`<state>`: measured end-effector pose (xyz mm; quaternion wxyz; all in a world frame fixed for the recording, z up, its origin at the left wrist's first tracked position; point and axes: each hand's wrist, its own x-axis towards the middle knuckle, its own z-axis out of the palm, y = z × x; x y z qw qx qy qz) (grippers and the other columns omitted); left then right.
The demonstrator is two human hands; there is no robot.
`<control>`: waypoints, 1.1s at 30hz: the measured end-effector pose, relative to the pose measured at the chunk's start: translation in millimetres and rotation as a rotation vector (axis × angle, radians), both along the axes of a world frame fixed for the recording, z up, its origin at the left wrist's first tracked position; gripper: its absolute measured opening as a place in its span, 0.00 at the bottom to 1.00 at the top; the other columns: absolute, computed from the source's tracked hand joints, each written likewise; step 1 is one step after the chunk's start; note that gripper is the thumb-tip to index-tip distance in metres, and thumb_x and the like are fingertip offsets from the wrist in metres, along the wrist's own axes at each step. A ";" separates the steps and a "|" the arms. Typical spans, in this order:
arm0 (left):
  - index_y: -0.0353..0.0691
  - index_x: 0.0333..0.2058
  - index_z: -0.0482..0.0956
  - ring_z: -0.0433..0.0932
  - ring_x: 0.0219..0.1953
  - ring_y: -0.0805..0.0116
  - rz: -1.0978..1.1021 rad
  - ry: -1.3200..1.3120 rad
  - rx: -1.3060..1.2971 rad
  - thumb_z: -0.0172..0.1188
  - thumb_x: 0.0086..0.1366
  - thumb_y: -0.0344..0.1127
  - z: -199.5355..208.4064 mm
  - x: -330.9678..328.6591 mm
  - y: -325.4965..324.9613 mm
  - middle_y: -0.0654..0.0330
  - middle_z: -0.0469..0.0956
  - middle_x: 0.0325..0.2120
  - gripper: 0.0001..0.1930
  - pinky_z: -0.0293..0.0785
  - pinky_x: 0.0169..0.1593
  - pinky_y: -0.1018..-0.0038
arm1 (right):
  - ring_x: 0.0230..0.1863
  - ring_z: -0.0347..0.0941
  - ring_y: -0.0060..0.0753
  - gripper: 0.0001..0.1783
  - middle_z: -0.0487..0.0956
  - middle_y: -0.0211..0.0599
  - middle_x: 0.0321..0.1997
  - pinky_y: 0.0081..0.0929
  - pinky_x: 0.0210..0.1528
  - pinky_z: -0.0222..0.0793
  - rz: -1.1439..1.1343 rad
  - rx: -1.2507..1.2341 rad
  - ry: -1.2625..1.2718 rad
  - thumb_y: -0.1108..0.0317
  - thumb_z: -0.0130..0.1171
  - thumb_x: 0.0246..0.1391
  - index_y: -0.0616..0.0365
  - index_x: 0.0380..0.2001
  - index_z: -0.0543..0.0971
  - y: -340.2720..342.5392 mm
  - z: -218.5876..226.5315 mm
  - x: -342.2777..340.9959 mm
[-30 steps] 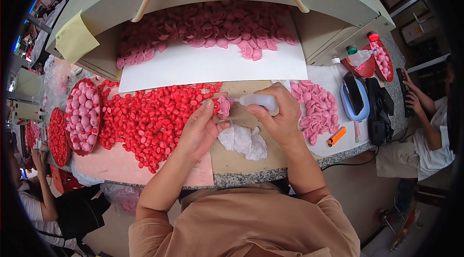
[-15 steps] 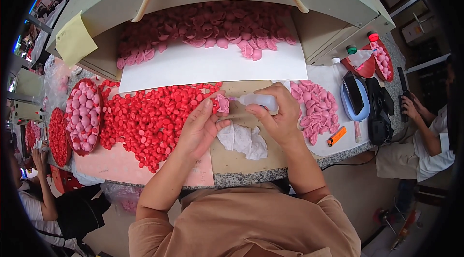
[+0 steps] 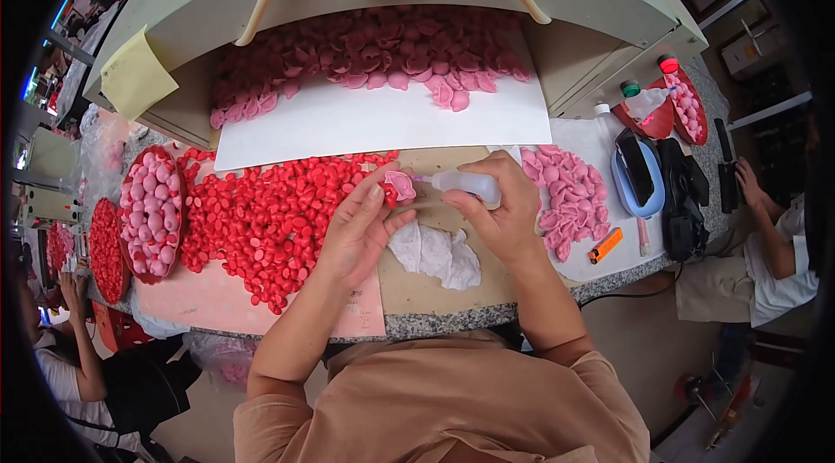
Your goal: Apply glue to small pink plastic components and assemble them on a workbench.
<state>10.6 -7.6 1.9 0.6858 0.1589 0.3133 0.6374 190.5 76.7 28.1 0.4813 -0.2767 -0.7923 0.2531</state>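
Between thumb and fingers, my left hand [image 3: 358, 226] pinches a small pink shell-shaped piece [image 3: 400, 184], with a bit of red showing at its lower edge. My right hand [image 3: 504, 211] is wrapped round a translucent squeeze bottle [image 3: 465, 186] lying nearly level. Its thin nozzle points left at the pink piece; whether the tip touches it I cannot tell. Below the hands lies a crumpled white tissue [image 3: 435, 254]. Many small red pieces [image 3: 278, 219] spread left of my left hand, and a heap of pink shell-shaped pieces [image 3: 570, 197] lies right of my right hand.
Ahead, a grey cabinet [image 3: 600, 10] opens over more pink pieces on white paper [image 3: 383, 128]. An oval tray [image 3: 178, 245] of pink balls stands left. At right are an orange lighter [image 3: 606, 245], a blue tray [image 3: 652, 202] with a phone, and capped bottles. Other people sit at both sides.
The pink piece in my left hand has tilted slightly, and the bottle stays beside it. At right, another person's hand has shifted a little.
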 end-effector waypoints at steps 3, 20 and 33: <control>0.38 0.58 0.61 0.69 0.51 0.69 0.000 -0.016 0.019 0.46 0.68 0.35 -1.5 -1.5 0.2 0.59 0.66 0.53 0.21 0.69 0.54 0.69 | 0.24 0.69 0.26 0.18 0.75 0.35 0.26 0.20 0.25 0.62 -0.002 0.003 -0.001 0.63 0.70 0.40 0.60 0.31 0.74 0.2 -0.8 0.6; 0.39 0.57 0.62 0.66 0.56 0.67 0.046 -0.051 0.046 0.49 0.66 0.30 -1.9 -0.6 0.8 0.59 0.66 0.54 0.20 0.63 0.61 0.66 | 0.23 0.68 0.26 0.18 0.74 0.35 0.24 0.21 0.24 0.61 -0.024 0.030 0.003 0.64 0.70 0.40 0.60 0.30 0.74 0.5 1.1 0.2; 0.38 0.57 0.61 0.66 0.56 0.65 0.057 -0.088 0.050 0.49 0.65 0.29 -2.1 -1.5 0.3 0.57 0.65 0.55 0.21 0.63 0.61 0.66 | 0.22 0.66 0.25 0.17 0.73 0.34 0.23 0.20 0.23 0.60 -0.030 0.046 0.011 0.64 0.70 0.40 0.60 0.30 0.73 1.0 0.6 -0.8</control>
